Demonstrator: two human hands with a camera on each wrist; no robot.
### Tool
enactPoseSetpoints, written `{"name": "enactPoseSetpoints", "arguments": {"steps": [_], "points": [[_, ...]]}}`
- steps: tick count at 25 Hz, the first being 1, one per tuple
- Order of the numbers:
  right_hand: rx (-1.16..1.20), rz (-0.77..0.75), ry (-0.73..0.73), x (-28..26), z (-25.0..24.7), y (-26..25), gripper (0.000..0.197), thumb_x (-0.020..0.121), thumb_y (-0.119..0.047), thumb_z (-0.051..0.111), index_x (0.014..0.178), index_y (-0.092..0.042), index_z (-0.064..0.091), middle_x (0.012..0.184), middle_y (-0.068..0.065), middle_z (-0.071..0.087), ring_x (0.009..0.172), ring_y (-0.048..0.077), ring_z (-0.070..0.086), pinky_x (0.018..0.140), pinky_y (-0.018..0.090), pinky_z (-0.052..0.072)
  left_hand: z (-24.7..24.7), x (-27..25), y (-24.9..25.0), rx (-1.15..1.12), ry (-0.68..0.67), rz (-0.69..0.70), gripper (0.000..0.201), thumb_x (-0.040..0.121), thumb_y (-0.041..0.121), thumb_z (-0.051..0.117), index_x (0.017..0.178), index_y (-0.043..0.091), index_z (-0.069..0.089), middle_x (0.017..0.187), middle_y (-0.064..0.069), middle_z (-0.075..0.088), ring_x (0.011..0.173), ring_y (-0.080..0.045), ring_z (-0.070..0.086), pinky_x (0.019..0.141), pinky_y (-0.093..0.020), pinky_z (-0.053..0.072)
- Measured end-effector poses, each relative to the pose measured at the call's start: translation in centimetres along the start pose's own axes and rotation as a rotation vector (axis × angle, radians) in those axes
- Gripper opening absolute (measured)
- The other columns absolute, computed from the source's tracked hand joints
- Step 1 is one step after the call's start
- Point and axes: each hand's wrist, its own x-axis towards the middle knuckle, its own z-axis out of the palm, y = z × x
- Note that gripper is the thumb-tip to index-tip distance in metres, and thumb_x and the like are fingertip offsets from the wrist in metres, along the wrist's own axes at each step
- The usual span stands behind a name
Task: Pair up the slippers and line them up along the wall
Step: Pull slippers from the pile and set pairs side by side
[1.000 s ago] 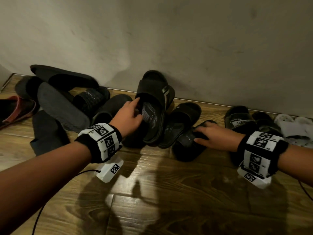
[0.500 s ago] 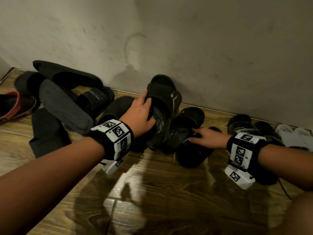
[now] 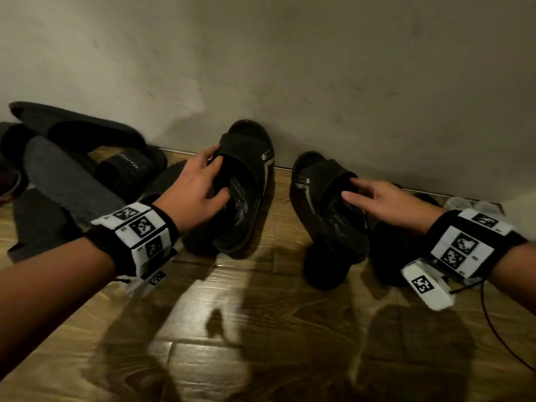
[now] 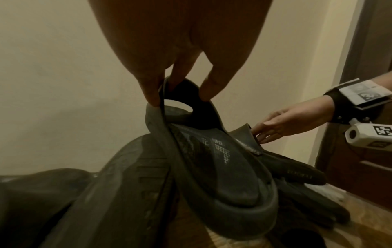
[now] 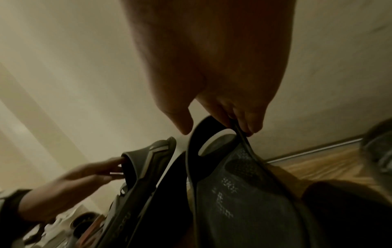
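Note:
Two matching black slide slippers with grey side marks stand tilted, toes up, near the wall. My left hand (image 3: pixel 216 174) grips the strap of the left slipper (image 3: pixel 249 198); in the left wrist view, thumb and fingers of that hand (image 4: pixel 180 94) pinch the strap above the printed footbed of this slipper (image 4: pixel 222 167). A gap of floor to the right, my right hand (image 3: pixel 352 188) holds the right slipper (image 3: pixel 324 210) by its strap. The right wrist view has this hand (image 5: pixel 218 129) hooked on the strap of its slipper (image 5: pixel 244 201), fingers on its edge.
Several dark slippers (image 3: pixel 87 169) lie heaped at the left, one sole up. Another dark slipper (image 3: pixel 391 256) lies under my right wrist, and a white one (image 3: pixel 464 203) sits by the wall at far right. Bare wooden floor (image 3: pixel 261 329) spreads in front. A cable (image 3: pixel 499 329) trails at right.
My right hand has pulled the second black slipper up out of the heap and to the right. My left hand still holds its slipper, and the two now stand apart.

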Motion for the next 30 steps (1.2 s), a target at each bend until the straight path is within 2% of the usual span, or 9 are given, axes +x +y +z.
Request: {"name": "enactPoseSetpoints", "arguments": {"steps": [2, 6, 11, 13, 16, 20, 24, 27, 30], "points": [[0.009, 0.013, 0.028, -1.5, -1.5, 1.5, 0.070, 0.090, -0.050, 0.052, 0.145, -0.008, 0.039, 0.137, 0.009, 0.056, 0.124, 0.018, 0.054, 0.108, 0.033, 0.039, 0.7, 0.6, 1.2, -0.048, -0.003, 0.023, 0.063, 0.084, 0.019, 0.063, 0.139, 0.001, 0.039, 0.151, -0.019, 0.029, 0.141, -0.030, 0.028, 0.119, -0.034, 0.021], [-0.117, 0.029, 0.061, -4.2, -2.3, 5.3, 0.055, 0.095, -0.040, 0.049, 0.138, -0.006, 0.047, 0.143, 0.014, 0.048, 0.130, 0.024, 0.046, 0.102, 0.020, 0.028, 2.8, 2.1, 4.2, -0.085, -0.087, 0.078, 0.066, 0.085, 0.024, 0.062, 0.142, 0.006, 0.036, 0.154, -0.016, 0.024, 0.143, -0.030, 0.025, 0.119, -0.047, 0.024], [-0.217, 0.013, -0.124, -5.7, 0.1, 9.0, 0.061, 0.091, -0.054, 0.046, 0.140, -0.017, 0.045, 0.144, 0.010, 0.043, 0.134, 0.024, 0.038, 0.114, 0.033, 0.030, 4.1, 3.2, 6.0, -0.080, -0.129, 0.092, 0.066, 0.085, 0.028, 0.060, 0.143, 0.008, 0.035, 0.154, -0.015, 0.023, 0.142, -0.031, 0.026, 0.119, -0.044, 0.024], [-0.186, -0.025, -0.133, -5.4, 1.6, 8.3, 0.052, 0.092, -0.049, 0.050, 0.131, -0.015, 0.052, 0.134, 0.011, 0.050, 0.126, 0.023, 0.047, 0.108, 0.030, 0.036, 3.8, 3.3, 5.9, -0.094, -0.127, 0.072, 0.066, 0.085, 0.025, 0.062, 0.143, 0.007, 0.036, 0.154, -0.014, 0.023, 0.143, -0.029, 0.025, 0.120, -0.045, 0.024], [-0.068, -0.110, -0.258, -4.7, 4.4, 5.5, 0.037, 0.095, -0.042, 0.051, 0.105, -0.008, 0.063, 0.098, 0.009, 0.066, 0.089, 0.019, 0.065, 0.083, 0.045, 0.053, 2.8, 3.2, 5.2, -0.084, -0.104, 0.044, 0.066, 0.085, 0.025, 0.062, 0.143, 0.004, 0.036, 0.154, -0.013, 0.025, 0.144, -0.027, 0.025, 0.120, -0.045, 0.024], [0.034, -0.204, -0.387, -4.7, 6.6, 3.3, 0.040, 0.097, -0.042, 0.047, 0.121, -0.013, 0.059, 0.117, 0.003, 0.059, 0.104, 0.015, 0.060, 0.091, 0.035, 0.050, 1.6, 2.8, 4.9, -0.053, -0.081, 0.040, 0.063, 0.085, 0.024, 0.063, 0.140, 0.003, 0.040, 0.152, -0.016, 0.028, 0.143, -0.026, 0.028, 0.120, -0.040, 0.024], [0.119, -0.144, -0.298, -6.8, 3.0, 5.3, 0.037, 0.091, -0.051, 0.049, 0.121, -0.031, 0.058, 0.113, -0.025, 0.059, 0.105, -0.007, 0.056, 0.088, 0.008, 0.042, 2.7, 4.0, 6.9, -0.038, -0.170, 0.057, 0.068, 0.082, 0.035, 0.057, 0.142, 0.008, 0.038, 0.153, -0.016, 0.025, 0.143, -0.030, 0.026, 0.120, -0.042, 0.023], [0.059, -0.018, -0.137, -9.0, -1.1, 8.6, 0.069, 0.077, -0.067, 0.050, 0.132, -0.026, 0.053, 0.129, -0.013, 0.055, 0.105, -0.007, 0.054, 0.083, 0.002, 0.038, 5.5, 5.8, 9.5, -0.040, -0.234, 0.067, 0.065, 0.086, 0.028, 0.061, 0.143, 0.008, 0.037, 0.154, -0.018, 0.024, 0.143, -0.033, 0.024, 0.120, -0.039, 0.022], [-0.006, 0.096, -0.006, -10.6, -4.6, 11.0, 0.083, 0.076, -0.067, 0.050, 0.143, -0.019, 0.041, 0.146, -0.001, 0.042, 0.127, 0.007, 0.044, 0.102, 0.011, 0.030, 8.6, 7.2, 12.3, -0.045, -0.305, 0.048, 0.067, 0.087, 0.032, 0.059, 0.143, 0.005, 0.036, 0.155, -0.018, 0.021, 0.143, -0.033, 0.022, 0.120, -0.037, 0.021]]}}
